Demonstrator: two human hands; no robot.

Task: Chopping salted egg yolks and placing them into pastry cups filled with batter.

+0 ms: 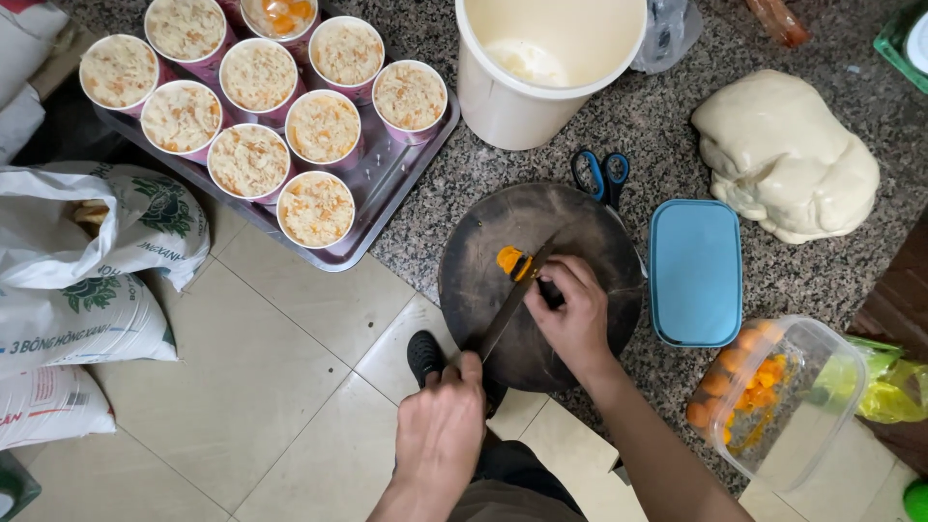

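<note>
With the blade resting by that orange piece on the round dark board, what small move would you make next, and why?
Probably press the long knife down through the small orange piece: the blade already lies against it, the right hand steadies beside it on the round dark cutting board, and the left hand grips the handle.

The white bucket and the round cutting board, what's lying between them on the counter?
In the head view, blue-handled scissors lie on the counter between the white bucket and the dark round cutting board, against the board's far edge.

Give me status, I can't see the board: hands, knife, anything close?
Left hand grips knife handle. Right hand presses blade onto orange piece on round board. Scissors at board's far edge, blue lid beside.
</note>
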